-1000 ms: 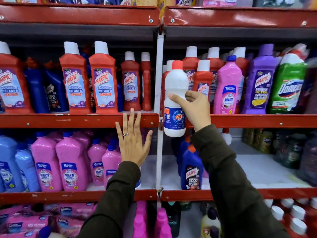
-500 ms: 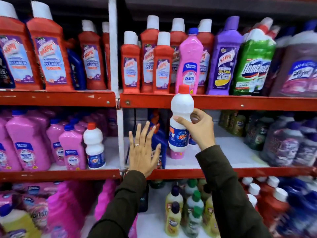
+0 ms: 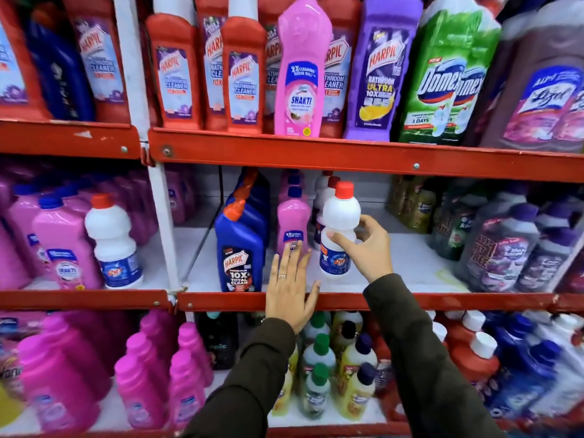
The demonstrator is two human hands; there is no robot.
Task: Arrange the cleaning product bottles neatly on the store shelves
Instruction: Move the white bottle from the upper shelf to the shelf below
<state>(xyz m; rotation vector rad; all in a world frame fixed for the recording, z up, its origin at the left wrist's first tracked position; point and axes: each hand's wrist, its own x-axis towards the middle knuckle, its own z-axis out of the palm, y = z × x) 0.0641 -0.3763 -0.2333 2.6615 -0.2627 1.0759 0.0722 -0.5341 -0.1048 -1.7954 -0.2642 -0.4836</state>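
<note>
My right hand grips a white bottle with a red cap and blue label, held upright just above the white floor of the middle shelf. My left hand is flat and open, fingers spread, in front of a small pink bottle and over the shelf's red front rail. A blue Harpic bottle stands left of the pink one. More white bottles with red caps stand behind the held one. A matching white bottle stands in the left bay beside pink bottles.
The upper shelf holds red Harpic bottles, a pink Shakti bottle, a purple Harpic and green Domex. Dark purple bottles fill the middle shelf's right end. Bare shelf floor lies right of my right hand. Small bottles crowd the lower shelf.
My right hand has brought the white bottle down from the upper shelf's level into the middle shelf bay. My left hand has gone forward to the pink bottle. The view has dropped and shifted right.
</note>
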